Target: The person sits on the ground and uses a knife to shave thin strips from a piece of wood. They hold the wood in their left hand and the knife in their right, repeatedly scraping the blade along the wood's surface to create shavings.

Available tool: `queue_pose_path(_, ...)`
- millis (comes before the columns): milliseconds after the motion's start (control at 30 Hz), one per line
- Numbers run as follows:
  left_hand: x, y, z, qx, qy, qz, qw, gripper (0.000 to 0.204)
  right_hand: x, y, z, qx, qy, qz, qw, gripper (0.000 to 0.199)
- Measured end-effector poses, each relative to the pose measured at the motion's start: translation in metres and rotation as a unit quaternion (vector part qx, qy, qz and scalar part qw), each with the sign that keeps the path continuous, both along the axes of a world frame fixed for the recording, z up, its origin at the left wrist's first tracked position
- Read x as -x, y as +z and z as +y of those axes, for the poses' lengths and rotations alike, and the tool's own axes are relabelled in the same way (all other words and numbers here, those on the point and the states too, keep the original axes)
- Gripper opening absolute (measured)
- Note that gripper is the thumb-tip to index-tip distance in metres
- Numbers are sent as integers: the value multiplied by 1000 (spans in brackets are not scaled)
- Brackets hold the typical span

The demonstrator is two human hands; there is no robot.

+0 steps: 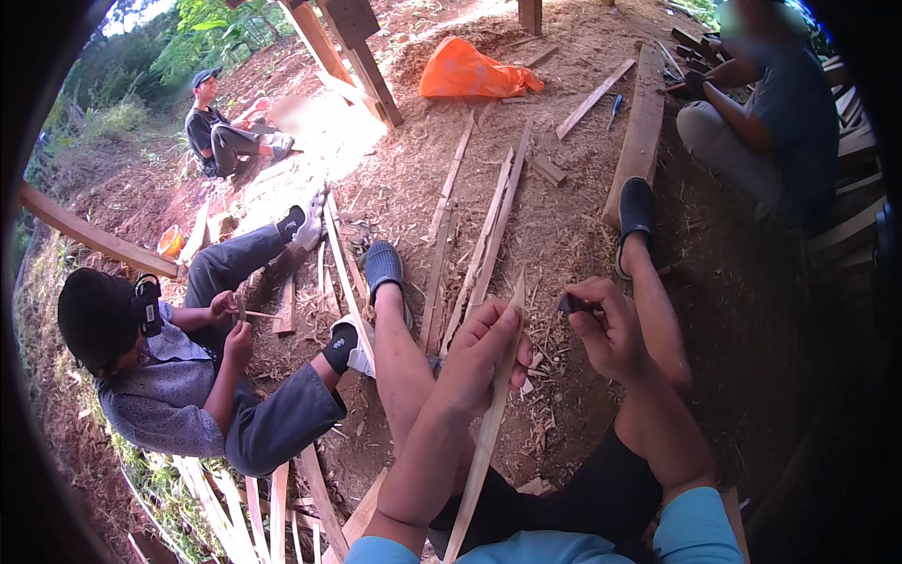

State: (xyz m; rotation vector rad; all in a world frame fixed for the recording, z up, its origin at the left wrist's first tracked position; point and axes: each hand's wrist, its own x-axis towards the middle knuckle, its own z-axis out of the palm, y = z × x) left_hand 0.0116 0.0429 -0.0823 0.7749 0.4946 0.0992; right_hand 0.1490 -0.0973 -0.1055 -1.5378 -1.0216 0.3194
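Note:
My left hand [481, 346] is wrapped round a long pale wooden strip [484, 449], which runs up from my lap to a narrow point above my fingers. To the right of the strip, my right hand [613, 331] is closed on a small dark piece [569, 304]. Most of that piece is hidden by the fingers, so its kind does not show. A small gap separates the dark piece from the strip's upper end. Wood shavings [545, 414] litter the dirt below both hands.
Several wooden slats [493, 226] lie ahead of my feet, near a thick beam [642, 127], a blue-handled tool [614, 111] and an orange bag [470, 73]. Co-workers sit at left [178, 376], far left [225, 132] and right [780, 113]. More strips [280, 512] lie at lower left.

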Motion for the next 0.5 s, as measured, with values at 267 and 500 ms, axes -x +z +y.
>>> queue_pose_path(267, -24, 8, -22, -81, 41, 55, 994, 16, -5, -5, 3, -30, 32, -63, 997, 23)
queue_pose_path(500, -11, -2, -12, -166, 10, 38, 985, 19, 5, -15, 17, 23, 20, -31, 999, 28)
